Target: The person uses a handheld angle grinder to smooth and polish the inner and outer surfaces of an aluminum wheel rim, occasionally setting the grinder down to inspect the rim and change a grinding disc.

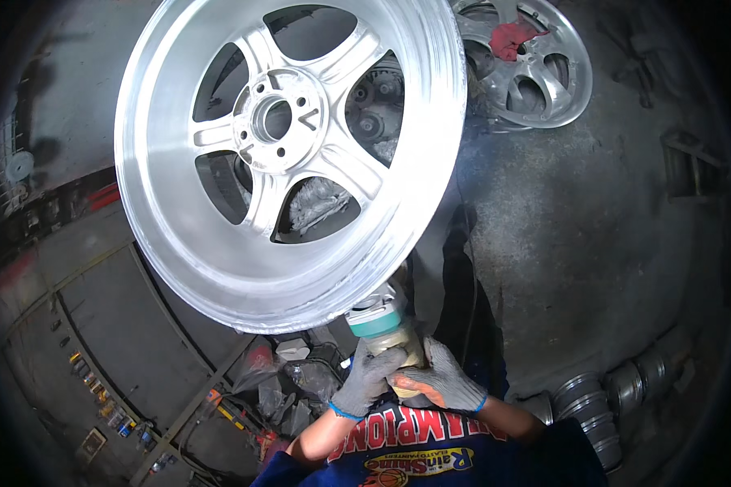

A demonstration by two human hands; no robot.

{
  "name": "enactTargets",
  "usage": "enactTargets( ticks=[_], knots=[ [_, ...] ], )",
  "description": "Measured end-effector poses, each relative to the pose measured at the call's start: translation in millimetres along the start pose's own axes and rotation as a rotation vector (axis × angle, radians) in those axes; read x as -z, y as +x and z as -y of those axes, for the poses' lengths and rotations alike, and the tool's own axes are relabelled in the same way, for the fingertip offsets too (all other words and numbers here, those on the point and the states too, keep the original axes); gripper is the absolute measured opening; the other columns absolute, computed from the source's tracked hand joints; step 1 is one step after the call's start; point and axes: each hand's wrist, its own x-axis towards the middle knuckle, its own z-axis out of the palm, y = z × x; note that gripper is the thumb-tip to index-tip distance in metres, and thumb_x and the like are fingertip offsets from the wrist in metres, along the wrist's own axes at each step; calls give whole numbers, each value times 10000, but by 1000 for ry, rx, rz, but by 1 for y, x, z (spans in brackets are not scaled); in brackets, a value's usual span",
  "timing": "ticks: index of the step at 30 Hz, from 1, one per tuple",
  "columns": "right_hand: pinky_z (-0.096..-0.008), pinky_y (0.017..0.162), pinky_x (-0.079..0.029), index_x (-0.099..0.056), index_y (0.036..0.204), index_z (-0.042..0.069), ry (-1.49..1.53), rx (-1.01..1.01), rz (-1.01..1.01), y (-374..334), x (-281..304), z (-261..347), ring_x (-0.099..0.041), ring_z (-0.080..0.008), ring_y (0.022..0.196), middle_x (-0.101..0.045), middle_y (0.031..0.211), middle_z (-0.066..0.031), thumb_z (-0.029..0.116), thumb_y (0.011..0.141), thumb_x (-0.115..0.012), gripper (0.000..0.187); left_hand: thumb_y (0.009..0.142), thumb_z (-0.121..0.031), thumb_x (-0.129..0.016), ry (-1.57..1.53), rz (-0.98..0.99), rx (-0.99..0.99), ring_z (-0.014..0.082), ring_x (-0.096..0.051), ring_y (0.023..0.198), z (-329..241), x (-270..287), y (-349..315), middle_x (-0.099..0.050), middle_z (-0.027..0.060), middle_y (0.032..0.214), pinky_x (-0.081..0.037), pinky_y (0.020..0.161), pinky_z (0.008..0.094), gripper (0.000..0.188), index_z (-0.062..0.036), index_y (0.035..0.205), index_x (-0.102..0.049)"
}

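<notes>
A large silver five-spoke car wheel [357, 166] fills the upper middle, its rim close in front of me. Just below its lower edge is an angle grinder [375, 321] with a metal head, a teal band and a pale wrapped body. My left hand [363, 381], in a grey knit glove, is wrapped round the grinder's body from the left. From the right my right hand [439, 377], in a grey glove with an orange-stained palm, grips the same body. The wheel's edge hides the grinder's working end, so I cannot tell whether it touches the rim.
Another silver wheel [560, 89] with a red cloth [513, 39] on it lies at the upper right. Several wheels [585, 406] stand at the lower right. Plastic bags [278, 390] and clutter lie lower left, near a metal frame [175, 325]. A metal stand [690, 166] is far right.
</notes>
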Motion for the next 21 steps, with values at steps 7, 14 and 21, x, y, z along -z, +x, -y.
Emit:
enactTargets(
  ticks=[7, 14, 21],
  knots=[
    [-317, 836, -496, -498, 1160, -16, -74, 128, -70, -3, 2, 1, -597, -146, 921, -637, 980, -84, 239, 761, -827, 577, 824, -114, -667, 19, 28, 14, 174, -607, 963, -2, -11, 8, -614, 75, 1080, -504, 840, 325, 423, -15, 1212, -529],
    [-303, 816, -506, -527, 1130, -11, -67, 160, -77, -2, -3, 7, -598, -122, 915, -640, 1013, -78, 198, 769, -822, 510, 821, -134, -694, -25, 8, -42, 173, -614, 968, 5, -4, 4, -621, 85, 1093, -507, 848, 325, 453, -12, 1224, -527],
    [-299, 831, -504, -544, 1123, -5, 22, 75, -128, -7, -1, 7, -595, -122, 933, -635, 1019, -69, 192, 762, -829, 500, 834, -141, -694, 181, 91, -142, 180, -614, 978, -7, -16, 9, -624, 91, 1102, -510, 849, 330, 446, -11, 1227, -529]
  ],
)
